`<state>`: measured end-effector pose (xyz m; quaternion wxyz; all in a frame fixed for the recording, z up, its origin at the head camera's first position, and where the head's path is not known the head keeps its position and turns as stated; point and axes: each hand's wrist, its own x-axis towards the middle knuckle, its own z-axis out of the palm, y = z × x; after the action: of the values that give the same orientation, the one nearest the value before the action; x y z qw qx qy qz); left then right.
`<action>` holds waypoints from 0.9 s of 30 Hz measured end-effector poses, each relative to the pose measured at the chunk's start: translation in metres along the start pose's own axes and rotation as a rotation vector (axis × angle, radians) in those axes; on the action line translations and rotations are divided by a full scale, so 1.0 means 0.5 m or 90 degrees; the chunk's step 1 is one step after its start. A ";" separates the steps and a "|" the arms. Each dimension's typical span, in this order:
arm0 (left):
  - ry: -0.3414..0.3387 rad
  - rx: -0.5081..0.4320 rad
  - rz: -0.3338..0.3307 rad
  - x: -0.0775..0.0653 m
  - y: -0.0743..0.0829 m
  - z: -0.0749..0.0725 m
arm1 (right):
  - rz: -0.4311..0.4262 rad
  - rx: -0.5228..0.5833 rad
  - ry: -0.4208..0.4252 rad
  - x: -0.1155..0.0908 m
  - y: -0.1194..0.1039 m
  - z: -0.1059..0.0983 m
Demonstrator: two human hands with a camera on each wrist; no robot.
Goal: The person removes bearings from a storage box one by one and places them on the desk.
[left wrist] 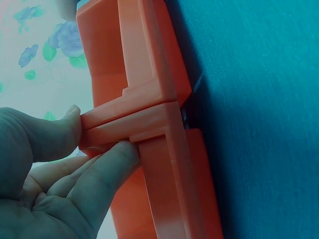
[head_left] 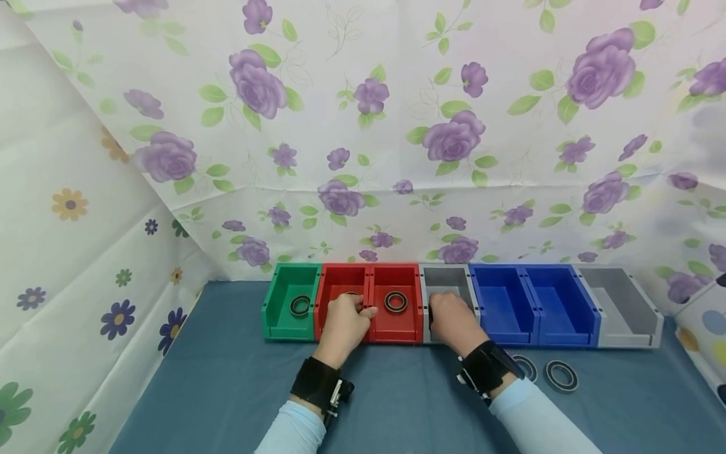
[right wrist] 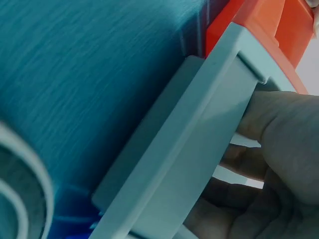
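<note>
At two red bins (head_left: 405,325), the left hand (head_left: 345,323) pinches adjoining walls (left wrist: 142,113); whether the right hand (head_left: 455,321) grips is unclear.

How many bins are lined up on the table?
7, in one row, left to right: green bin, first red bin, second red bin, middle gray bin, first blue bin, second blue bin, end gray bin. The left hand and right hand hide only parts.

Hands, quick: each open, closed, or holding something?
Left hand: seems to pinch the wall between red bins.
Right hand: inside the gray bin; can't tell.
</note>
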<state>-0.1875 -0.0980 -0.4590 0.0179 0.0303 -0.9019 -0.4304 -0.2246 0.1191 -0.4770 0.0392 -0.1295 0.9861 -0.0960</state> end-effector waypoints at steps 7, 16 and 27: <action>0.003 0.003 0.000 0.001 -0.001 0.000 | -0.030 -0.008 0.057 -0.005 0.008 -0.002; -0.002 -0.007 -0.005 0.002 -0.001 0.001 | -0.019 0.023 0.144 -0.023 0.016 -0.010; -0.001 -0.002 -0.007 0.003 0.000 0.002 | -0.073 0.058 0.266 -0.054 0.026 -0.024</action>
<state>-0.1889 -0.0975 -0.4595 0.0151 0.0349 -0.9012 -0.4317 -0.2027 0.1406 -0.4663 -0.1654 -0.1609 0.9585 -0.1675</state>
